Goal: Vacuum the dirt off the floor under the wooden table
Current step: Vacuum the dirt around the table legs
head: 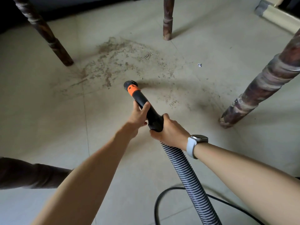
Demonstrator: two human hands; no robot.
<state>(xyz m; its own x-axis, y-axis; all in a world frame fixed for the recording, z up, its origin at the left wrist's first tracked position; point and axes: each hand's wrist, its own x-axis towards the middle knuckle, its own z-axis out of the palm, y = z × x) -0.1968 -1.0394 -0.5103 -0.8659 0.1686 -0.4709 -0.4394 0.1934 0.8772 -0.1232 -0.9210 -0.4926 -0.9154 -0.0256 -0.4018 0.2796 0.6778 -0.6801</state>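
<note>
Head view: the left hand [140,115] is wrapped around the middle of the black vacuum nozzle tube [146,109], thumb laid along its upper side, and the right hand [168,131] is curled around the rear end of the tube where the ribbed hose [190,179] joins it. The nozzle tip [129,84], just ahead of an orange collar [133,89], sits at or just above the tiled floor [48,127]; actual contact cannot be confirmed. The dirt [123,62] lies as a broad sandy patch beyond and to the left of the tip, between three turned wooden table legs: one at far left [48,36], one at far centre [168,18], one near right [259,85]. A thinner scatter [172,101] runs from the tip toward the near right leg. A small pale scrap [199,65] lies apart, to the right of the main patch. A black cable [162,198] loops on the floor near the hose. Progress assessment: early stage. Most of the patch appears undisturbed; the floor nearest the person shows little debris. Remaining work: the main patch, the right-hand scatter and the scrap.
</note>
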